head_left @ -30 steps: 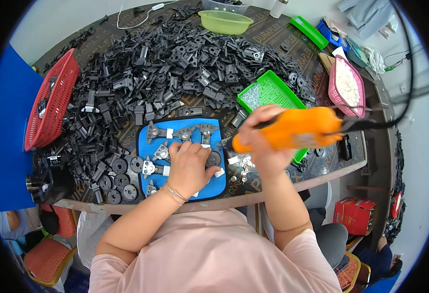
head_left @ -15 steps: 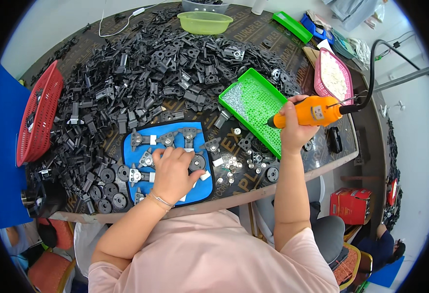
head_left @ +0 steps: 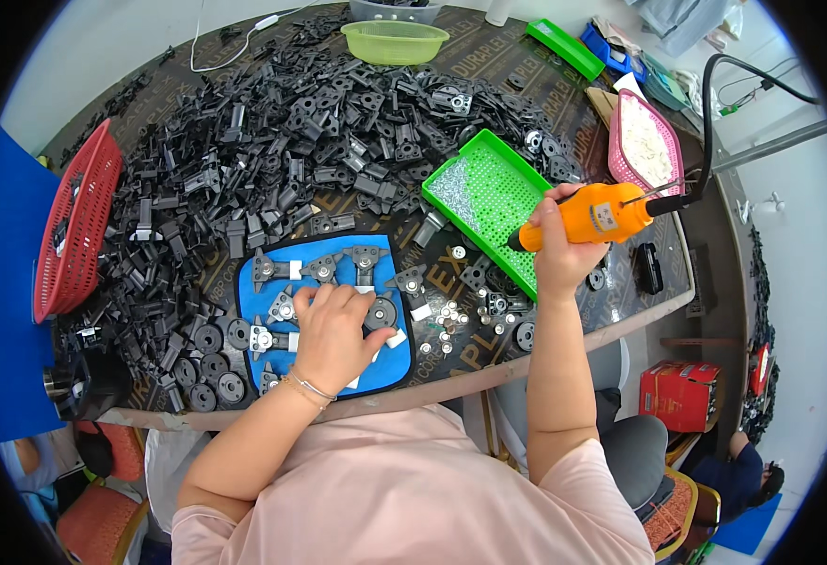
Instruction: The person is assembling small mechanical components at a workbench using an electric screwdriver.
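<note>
Screwdriver (head_left: 602, 215), a powered orange one with a dark nose and a black cord (head_left: 706, 137) at its far end, is held above the right part of the desk (head_left: 630, 301). The right hand (head_left: 564, 262) has its grip clamped around the body; the nose points left, over the near part of a green perforated basket (head_left: 517, 184) with small silvery pieces at its left.

The left hand (head_left: 336, 325) lies over a blue mat (head_left: 385, 369), thumb apart from the fingers beside a black wheel (head_left: 381, 313); whether its grip is closed on anything below, I cannot tell. Black brackets (head_left: 323, 269) lie about it on the mat, with a white block (head_left: 395, 338) just right of the thumb.

Small round metal pieces (head_left: 448, 318) are scattered right of the mat. Loose wheels (head_left: 230, 386) lie to its left, and a broad heap of black parts (head_left: 319, 132) covers the far side.
</note>
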Motion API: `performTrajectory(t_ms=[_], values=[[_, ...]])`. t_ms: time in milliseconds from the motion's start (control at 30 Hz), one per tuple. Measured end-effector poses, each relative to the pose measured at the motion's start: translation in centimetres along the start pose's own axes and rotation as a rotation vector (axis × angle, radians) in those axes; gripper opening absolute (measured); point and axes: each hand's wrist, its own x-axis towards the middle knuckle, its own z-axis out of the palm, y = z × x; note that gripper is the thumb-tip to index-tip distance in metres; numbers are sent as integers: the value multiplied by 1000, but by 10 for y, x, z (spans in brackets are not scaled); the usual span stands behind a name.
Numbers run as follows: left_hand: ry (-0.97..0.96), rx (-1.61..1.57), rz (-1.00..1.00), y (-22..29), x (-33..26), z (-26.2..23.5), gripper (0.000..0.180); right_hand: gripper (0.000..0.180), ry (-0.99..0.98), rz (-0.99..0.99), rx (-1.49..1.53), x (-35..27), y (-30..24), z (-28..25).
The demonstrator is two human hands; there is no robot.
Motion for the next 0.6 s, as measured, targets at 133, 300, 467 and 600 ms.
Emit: performTrajectory(t_ms=[133,300,467,600], values=[[-5,0,0,0,0,-1,44,27,-17,3,-27,-2,3,-2],[0,-3,0,-1,-1,0,44,29,-24,10,-24,0,-6,2],[-8,-10,-17,0,-1,-1,44,30,-34,2,151,-8,-41,20],[-23,-28,-33,0,0,-2,44,27,-284,22,262,-41,-57,53]])
